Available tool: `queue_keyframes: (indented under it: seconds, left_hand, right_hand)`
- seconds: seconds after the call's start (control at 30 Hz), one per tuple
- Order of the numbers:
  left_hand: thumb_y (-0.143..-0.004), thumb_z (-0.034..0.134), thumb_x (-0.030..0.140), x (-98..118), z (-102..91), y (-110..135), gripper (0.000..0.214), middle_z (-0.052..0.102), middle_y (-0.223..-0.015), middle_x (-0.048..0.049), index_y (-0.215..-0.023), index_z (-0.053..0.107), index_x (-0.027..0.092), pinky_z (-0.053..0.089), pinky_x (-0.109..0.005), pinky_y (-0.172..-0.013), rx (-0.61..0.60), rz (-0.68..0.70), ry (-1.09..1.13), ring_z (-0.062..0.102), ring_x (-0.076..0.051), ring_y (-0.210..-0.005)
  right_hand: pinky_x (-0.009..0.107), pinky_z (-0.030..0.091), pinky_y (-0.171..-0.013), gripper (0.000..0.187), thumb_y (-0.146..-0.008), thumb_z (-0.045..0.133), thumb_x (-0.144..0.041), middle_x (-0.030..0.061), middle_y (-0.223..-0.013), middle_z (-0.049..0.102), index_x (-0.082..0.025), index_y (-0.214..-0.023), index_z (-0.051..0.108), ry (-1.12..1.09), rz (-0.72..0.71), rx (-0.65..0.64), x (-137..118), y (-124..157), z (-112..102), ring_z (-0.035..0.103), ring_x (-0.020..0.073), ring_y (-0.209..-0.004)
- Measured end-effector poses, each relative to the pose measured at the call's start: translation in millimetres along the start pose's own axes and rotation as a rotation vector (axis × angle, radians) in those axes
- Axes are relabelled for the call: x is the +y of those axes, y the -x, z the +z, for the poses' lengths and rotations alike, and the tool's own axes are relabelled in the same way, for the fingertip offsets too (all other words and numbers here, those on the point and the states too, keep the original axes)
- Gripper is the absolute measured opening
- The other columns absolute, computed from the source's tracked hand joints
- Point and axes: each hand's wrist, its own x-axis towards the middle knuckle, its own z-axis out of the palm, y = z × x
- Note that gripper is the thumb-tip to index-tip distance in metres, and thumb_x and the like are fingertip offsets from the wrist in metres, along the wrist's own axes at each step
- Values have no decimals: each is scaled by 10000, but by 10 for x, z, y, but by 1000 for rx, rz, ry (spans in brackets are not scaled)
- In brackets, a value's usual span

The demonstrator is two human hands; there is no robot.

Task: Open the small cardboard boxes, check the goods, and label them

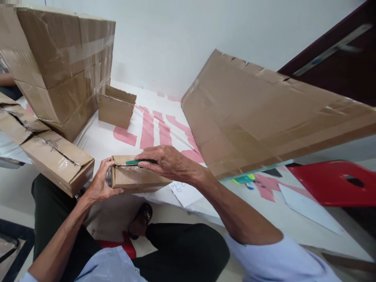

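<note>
A small taped cardboard box [133, 178] lies on a white and pink printed sheet [152, 129] in front of my knees. My left hand [101, 182] is closed on the box's left end. My right hand [166, 160] rests over the top of the box and grips a green-handled cutter [138, 161], which lies along the box's top edge. The cutter's blade is hidden.
A long cardboard box [55, 160] lies to the left, with large stacked boxes [61, 66] behind it. A small open box [116, 107] stands further back. A big flat cardboard panel [264, 113] leans on the right above a red stool [335, 182].
</note>
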Motion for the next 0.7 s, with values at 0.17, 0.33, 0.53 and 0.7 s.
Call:
queue_keyframes:
  seconds: [0.17,0.33,0.53,0.7]
  left_hand:
    - [-678,934,315,-7,-6,-15,862,469,-1524,-163,-1419,498,252,384,-620,-1239,-13,-11,-7,448,-402,-1481]
    - [-692,930,319,2,-28,0,824,466,-1512,-165,-1389,497,246,423,-602,-1211,-7,-27,-25,465,-391,-1464]
    - [-675,925,329,20,-116,-18,832,475,-1487,-161,-1386,501,247,475,-587,-1165,-35,-34,-81,493,-384,-1428]
    - [-724,888,422,121,-200,-135,693,405,-1537,-167,-1298,557,219,413,-572,-1236,-85,19,-178,410,-386,-1495]
  right_hand:
    - [281,488,-764,265,-1080,578,-299,55,-1125,818,-258,-1229,794,131,-19,-94,-112,-162,-39,749,209,-976]
    - [293,469,-734,243,-1070,593,-345,56,-996,805,-257,-1107,817,189,5,-164,62,-60,-59,724,206,-897]
    - [344,537,-753,292,-1034,603,-452,56,-1011,815,-291,-1121,831,12,234,20,712,852,-361,725,220,-845]
    - [375,577,-806,363,-1011,568,-409,107,-1098,790,-214,-1234,778,-174,503,382,1061,1142,381,718,250,-927]
